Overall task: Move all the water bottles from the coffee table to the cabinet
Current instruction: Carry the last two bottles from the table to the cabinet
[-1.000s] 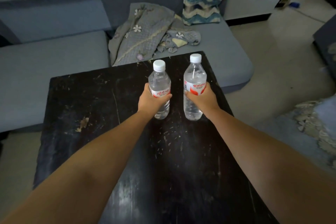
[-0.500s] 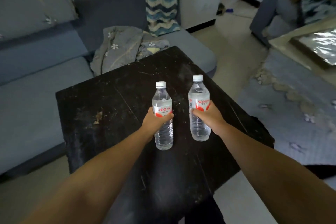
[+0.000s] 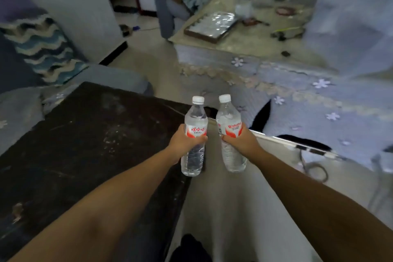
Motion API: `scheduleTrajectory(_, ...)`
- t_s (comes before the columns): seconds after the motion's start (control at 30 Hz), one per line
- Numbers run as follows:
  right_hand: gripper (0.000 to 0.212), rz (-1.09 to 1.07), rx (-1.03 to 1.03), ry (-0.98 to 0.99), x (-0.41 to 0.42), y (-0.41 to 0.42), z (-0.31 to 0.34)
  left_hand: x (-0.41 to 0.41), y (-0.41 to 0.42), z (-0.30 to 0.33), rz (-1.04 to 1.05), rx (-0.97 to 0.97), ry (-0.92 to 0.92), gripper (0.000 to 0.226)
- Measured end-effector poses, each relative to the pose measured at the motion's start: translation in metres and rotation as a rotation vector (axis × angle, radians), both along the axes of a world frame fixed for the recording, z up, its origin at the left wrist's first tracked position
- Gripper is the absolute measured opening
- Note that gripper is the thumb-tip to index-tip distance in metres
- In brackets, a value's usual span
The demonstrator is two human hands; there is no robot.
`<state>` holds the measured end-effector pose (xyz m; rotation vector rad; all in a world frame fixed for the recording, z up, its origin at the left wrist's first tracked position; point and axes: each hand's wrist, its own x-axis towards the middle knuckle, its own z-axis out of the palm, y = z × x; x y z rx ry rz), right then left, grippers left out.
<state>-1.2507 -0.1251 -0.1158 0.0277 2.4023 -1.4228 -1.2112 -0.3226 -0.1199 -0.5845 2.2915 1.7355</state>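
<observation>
Head view, read from left to right. At 9 o'clock lies the scuffed black coffee table (image 3: pixel 89 134), its top scratched and carrying no bottle in the visible part; a wave-patterned blue and cream cushion (image 3: pixel 42 47) stands beyond it at 10 o'clock.

Near centre, the left hand (image 3: pixel 184 143) grips a clear plastic water bottle with a white cap and red label (image 3: pixel 194 134), fingers curled round its waist just below the label. The bottle is upright, clear of the table, over the table's right edge.

Just beside it, the right hand (image 3: pixel 240 140) holds a second clear white-capped bottle with a red label (image 3: pixel 229 132), fingers wrapped round the label band. This bottle tilts slightly and hangs over the pale floor (image 3: pixel 223 208). The two bottles are near each other but apart.

At 1 o'clock stands a cloth-covered low surface with clutter (image 3: pixel 244 34); whether this is the cabinet cannot be told. At 3 o'clock a white power strip with a looped cable (image 3: pixel 312 161) lies on the floor.

Judged risks: the cable may catch a foot during the carry; thin, smooth bottle walls may slip if a grip loosens; the frame is blurred, so the footing ahead is poorly resolved.
</observation>
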Motion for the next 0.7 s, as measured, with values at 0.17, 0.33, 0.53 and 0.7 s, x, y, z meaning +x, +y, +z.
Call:
scheduleTrajectory(0.17,0.066,-0.263,-0.026,-0.027,0.045,0.143,-0.005,-0.013,0.139,-0.006,-0.275,0.013,-0.02,0.069)
scheduleTrajectory(0.33,0.057,-0.509,0.026,-0.08,0.115,0.285,-0.017,0.011,0.287,-0.006,-0.586,0.037,-0.003,0.028)
scheduleTrajectory(0.53,0.065,-0.987,0.07,-0.084,0.242,0.409,-0.013,0.064,0.446,-0.013,-0.953,-0.018,-0.004,0.05)
scheduleTrajectory(0.7,0.069,-1.266,0.023,-0.099,0.336,0.437,-0.011,0.121,0.527,-0.007,-1.234,-0.055,-0.007,0.064)
